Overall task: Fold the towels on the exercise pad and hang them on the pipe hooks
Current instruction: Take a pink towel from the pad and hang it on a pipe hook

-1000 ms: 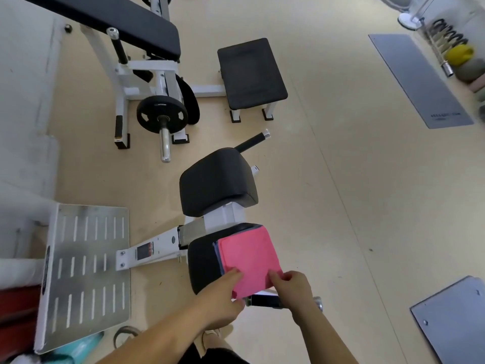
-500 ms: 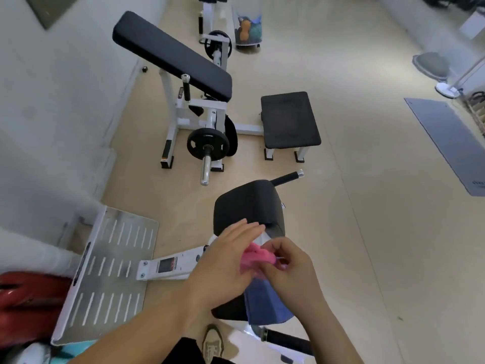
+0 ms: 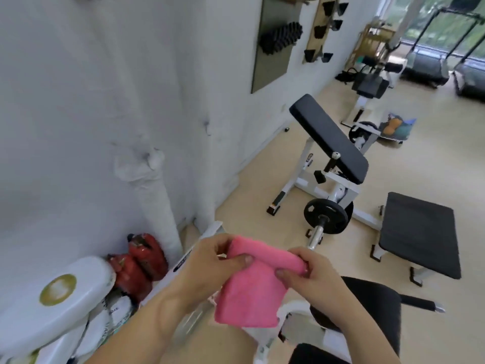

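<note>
A folded pink towel [image 3: 252, 292] hangs in the air in front of me, held by its top edge. My left hand [image 3: 210, 264] pinches its upper left corner and my right hand [image 3: 312, 271] grips its upper right corner. Below my right arm shows the black exercise pad [image 3: 372, 308] of the white machine. A white wrapped pipe [image 3: 157, 198] runs up the wall at the left; a small hook [image 3: 207, 127] sticks out of the wall to its right. The blue towel is out of sight.
Red kettlebells [image 3: 141, 261] and a white round machine cover [image 3: 55, 292] sit by the wall at lower left. A white preacher bench with a weight plate [image 3: 326, 216] and a low black seat [image 3: 420, 232] stand ahead on the right. Treadmills stand at the far window.
Both hands lifted the pink towel off the pad, leaving the blue one behind. My view swung up and left toward the wall and pipe, and the towel now hangs between my hands.
</note>
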`<state>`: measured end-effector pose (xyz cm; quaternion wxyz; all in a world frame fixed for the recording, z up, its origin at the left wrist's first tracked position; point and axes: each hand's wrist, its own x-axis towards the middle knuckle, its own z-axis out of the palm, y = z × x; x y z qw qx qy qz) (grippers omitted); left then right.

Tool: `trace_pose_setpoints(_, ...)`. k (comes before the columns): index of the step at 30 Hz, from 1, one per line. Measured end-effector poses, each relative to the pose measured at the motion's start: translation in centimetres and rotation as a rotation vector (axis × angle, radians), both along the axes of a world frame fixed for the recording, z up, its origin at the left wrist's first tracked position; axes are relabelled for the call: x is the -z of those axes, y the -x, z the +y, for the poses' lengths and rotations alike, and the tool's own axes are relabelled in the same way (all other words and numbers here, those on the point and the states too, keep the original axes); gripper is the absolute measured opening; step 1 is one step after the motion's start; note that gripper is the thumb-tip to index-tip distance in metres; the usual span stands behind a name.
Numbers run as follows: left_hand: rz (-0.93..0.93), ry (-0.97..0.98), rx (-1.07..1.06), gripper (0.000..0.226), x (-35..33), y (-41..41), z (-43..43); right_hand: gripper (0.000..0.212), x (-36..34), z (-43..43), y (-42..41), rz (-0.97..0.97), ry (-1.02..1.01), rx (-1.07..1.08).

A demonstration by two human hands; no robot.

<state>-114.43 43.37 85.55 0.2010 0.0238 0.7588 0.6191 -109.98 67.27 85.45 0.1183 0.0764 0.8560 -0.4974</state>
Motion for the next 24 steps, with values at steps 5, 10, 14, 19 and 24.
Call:
trace_pose_setpoints(5, -0.083, -0.026, -0.075, 0.015, -1.8, 3.1, -9.1, 0.016, 0.2, -7.5, 6.3, -0.039, 0.364, 0.120)
trace_pose_setpoints(10, -0.150, -0.041, -0.149, 0.014, -3.4, 5.9, -16.2, 0.014, -0.4, -14.9, 11.8, -0.065, 0.379, 0.042)
trace_pose_setpoints(14, -0.146, -0.029, -0.266, 0.011, -3.1, 8.6, -19.7, 0.018, -0.9, -18.6, 15.6, -0.095, 0.377, -0.071)
trace_pose_setpoints(19, -0.129, 0.000, -0.323, 0.013, -2.0, 13.1, -23.0, 0.027, -0.5, -21.0, 22.1, -0.123, 0.337, -0.210)
trace_pose_setpoints(24, -0.201, -0.158, -0.381, 0.028, -0.9, 18.1, -23.4, 0.024, 0.4, -21.8, 30.7, -0.123, 0.330, -0.301)
